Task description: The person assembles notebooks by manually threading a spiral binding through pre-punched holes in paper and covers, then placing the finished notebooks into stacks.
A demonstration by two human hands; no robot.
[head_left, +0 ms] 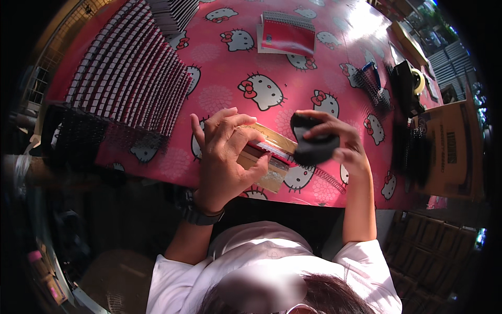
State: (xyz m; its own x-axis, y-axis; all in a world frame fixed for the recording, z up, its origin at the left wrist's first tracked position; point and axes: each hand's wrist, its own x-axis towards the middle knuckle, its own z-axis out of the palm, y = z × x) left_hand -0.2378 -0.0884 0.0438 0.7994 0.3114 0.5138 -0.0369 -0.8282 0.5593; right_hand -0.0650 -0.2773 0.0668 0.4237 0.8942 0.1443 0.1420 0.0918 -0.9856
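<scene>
Pink-edged thin notebook [273, 150]: count 1, centre of the frame, lying between two wood-coloured strips, one above it [277, 138] and one below [265, 170]. Head view only. Long axis slanted, upper left to lower right; the lower-right end points toward the right hand. Whether the notebook is one booklet or several: cannot tell.

Left hand [228, 150]: thumb and index finger bent inward, gripping the notebook and strips at their left part; remaining fingers arched, spread toward upper left. One black wristwatch [203, 210] on this wrist.

Right hand [348, 142]: fingers and thumb closed on a black, rounded, matte object [318, 148], count 1, just beside the notebook's right end. Fingers slightly blurred; contact between object and notebook: cannot tell.

Thin dark wire coil [330, 181]: count 1, lower right of centre, running down and rightward from below the black object. Whether its near end enters the notebook: cannot tell.

Pink tablecloth printed with white cat faces [293, 78]: count 1, beneath all of the above. Stacks of spiral-bound notebooks with white-and-pink edges: 2, a large one at upper left [133, 68], a smaller one at the top [175, 14]; individual notebooks too many to count. Red-covered spiral notebook [288, 36]: 1, upper centre, white sheet or cover underneath. Cream tape roll [418, 81]: 1, upper right. Brown cardboard box [451, 149]: 1, right edge.
</scene>
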